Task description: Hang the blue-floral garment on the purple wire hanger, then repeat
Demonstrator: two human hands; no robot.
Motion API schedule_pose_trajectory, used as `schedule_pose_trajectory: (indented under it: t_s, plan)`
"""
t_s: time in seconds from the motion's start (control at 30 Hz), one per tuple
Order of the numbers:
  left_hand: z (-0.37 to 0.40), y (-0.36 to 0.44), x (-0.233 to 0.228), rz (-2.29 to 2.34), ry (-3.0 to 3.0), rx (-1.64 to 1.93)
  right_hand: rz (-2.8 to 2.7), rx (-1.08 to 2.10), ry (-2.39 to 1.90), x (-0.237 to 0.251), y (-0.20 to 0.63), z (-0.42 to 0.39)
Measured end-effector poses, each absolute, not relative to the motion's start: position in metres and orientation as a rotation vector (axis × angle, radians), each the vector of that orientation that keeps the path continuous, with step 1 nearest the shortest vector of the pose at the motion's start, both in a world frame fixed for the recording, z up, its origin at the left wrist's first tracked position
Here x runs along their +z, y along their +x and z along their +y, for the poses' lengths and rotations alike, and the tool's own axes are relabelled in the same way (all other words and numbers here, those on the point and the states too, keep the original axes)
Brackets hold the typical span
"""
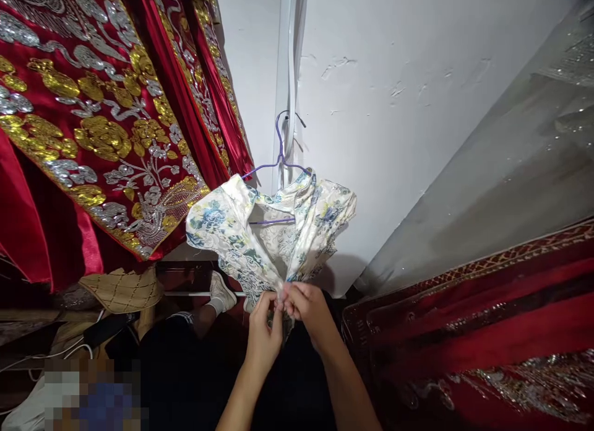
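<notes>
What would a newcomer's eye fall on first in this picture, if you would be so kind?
Most likely the red robe with gold and silver embroidery, filling the upper left. Next, in the middle, the small white floral garment on a purple hanger hooked against the white wall. Just below it, the left hand and right hand pinch its lower front together.

White wall (417,78), red embroidered drapes (93,121) alongside.
</notes>
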State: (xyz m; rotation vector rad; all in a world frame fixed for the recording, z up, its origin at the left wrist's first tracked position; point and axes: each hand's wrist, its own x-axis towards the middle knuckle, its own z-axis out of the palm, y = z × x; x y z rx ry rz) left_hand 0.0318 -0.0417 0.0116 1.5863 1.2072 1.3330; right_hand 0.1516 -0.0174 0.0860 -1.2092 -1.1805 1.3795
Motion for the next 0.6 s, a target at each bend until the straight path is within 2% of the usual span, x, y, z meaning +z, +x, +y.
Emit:
schedule_pose_trajectory:
  t_s: [0.17,0.37,0.5,0.6]
  plan:
    - [-0.025,0.013,-0.002,1.262,1.503,1.263,-1.152,1.347,-1.044,0.154,0.136,0.039]
    - [-0.001,-0.010,0.008,1.251,1.646,1.173,-1.137,1.324,-0.827,0.231,0.130,0.077]
    - [0.009,-0.017,0.022,1.213,1.762,1.115,-1.163,1.276,-0.808,0.235,0.133,0.074]
    - [0.015,-0.022,0.057,1.169,1.835,1.131,-1.252,1.251,-0.831,0.225,0.133,0.069]
